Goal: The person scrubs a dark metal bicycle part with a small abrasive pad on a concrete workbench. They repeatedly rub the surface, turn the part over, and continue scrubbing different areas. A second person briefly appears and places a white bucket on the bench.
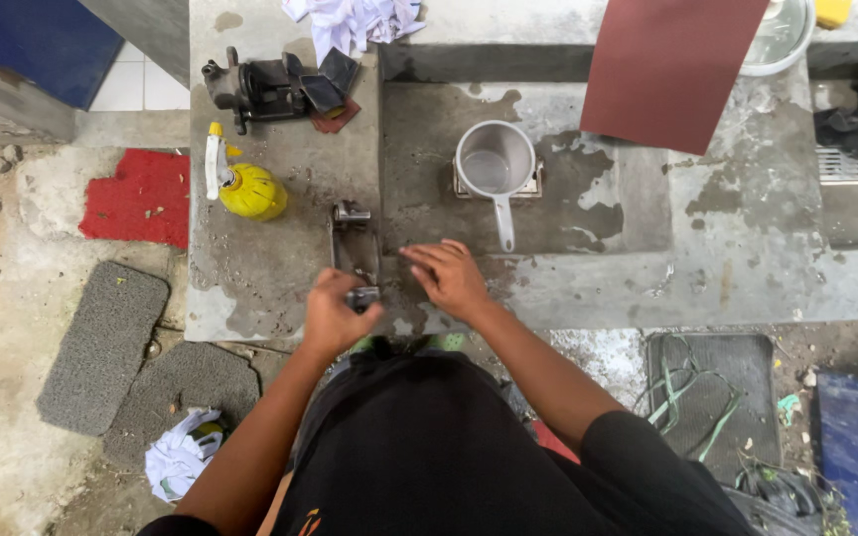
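Metal bracket (355, 250) lies flat on the wet concrete slab (588, 268), its near end gripped in the curled left hand (335, 316); the work looks mid-way, with a second caliper-like part (265, 89) waiting farther back. The right hand (452, 278) rests spread and flat on the slab just beside the bracket, holding nothing.

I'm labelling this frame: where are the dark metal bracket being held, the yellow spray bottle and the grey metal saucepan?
dark metal bracket (354, 248), head view, upper frame
yellow spray bottle (252, 191), head view, round body
grey metal saucepan (495, 159), head view, inside bowl
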### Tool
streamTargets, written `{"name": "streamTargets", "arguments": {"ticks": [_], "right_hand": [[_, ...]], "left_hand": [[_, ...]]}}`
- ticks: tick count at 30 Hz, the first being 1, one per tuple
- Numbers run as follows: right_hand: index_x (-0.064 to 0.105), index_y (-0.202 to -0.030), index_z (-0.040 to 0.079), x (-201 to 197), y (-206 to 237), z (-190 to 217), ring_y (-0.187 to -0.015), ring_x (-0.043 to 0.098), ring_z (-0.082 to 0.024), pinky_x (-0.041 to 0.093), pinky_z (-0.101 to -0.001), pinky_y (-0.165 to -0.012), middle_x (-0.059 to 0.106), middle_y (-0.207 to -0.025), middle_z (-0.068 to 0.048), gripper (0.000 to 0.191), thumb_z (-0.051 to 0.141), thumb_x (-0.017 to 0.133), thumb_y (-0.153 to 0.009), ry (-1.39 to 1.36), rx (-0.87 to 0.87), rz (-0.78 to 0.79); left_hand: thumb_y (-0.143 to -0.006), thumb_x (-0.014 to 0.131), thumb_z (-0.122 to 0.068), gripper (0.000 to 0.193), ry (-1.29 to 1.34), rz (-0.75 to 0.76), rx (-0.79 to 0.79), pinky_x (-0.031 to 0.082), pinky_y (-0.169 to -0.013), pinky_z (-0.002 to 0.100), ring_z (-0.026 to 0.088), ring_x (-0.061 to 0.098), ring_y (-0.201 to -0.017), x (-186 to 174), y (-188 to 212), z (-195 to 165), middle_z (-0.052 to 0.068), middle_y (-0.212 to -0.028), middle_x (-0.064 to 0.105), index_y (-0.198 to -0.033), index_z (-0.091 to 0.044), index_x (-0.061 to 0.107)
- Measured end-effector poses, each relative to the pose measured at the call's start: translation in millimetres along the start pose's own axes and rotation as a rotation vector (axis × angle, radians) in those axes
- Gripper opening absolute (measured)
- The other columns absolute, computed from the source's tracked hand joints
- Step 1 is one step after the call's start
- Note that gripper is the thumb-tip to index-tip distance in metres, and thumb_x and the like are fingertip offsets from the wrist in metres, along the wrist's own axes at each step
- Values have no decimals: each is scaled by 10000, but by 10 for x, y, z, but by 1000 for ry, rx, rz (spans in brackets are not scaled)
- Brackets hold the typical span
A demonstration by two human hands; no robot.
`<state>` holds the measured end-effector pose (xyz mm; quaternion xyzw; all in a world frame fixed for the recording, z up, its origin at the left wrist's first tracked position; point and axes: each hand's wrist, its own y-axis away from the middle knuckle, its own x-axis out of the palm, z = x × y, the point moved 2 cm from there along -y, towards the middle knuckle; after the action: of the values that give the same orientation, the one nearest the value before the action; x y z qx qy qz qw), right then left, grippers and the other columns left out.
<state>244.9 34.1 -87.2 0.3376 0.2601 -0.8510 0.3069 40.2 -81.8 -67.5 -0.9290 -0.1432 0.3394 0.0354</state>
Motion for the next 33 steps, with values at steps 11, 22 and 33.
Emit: {"name": "streamTargets", "arguments": {"ticks": [11, 22, 33], "right_hand": [[683, -1280, 36, 329, -378, 630, -1190, 686, -346, 540, -409, -1040, 692, -1302, -157, 270, 115, 650, -1024, -301, -126, -335], [720, -1225, 22, 396, -389, 842, -1269, 661, -337, 477, -474, -1146, 708, -1293, -166, 250, 138, 639, -1019, -250, -166, -280], [693, -1104, 7, 494, -440, 814, -1221, 700, -292, 543, -448, -1132, 724, -1215, -118, 111, 68, 614, -1055, -274, -186, -366]], "left_hand": [[-864, 785, -330, 356, 318, -65, -195, 449, -556, 285, 60, 561, -609, -572, -578, 395, 6, -649, 649, -736, -13, 681], [-863, 797, -428, 514, 62, -33, -376, 384, -472, 389, 167, 430, -472, -491, -809, 314, 133, -504, 489, -659, 16, 636], [-879, 773, -464, 551, 138, -1, -460, 398, -489, 399, 163, 453, -486, -476, -933, 438, 116, -506, 527, -642, 18, 649]]}}
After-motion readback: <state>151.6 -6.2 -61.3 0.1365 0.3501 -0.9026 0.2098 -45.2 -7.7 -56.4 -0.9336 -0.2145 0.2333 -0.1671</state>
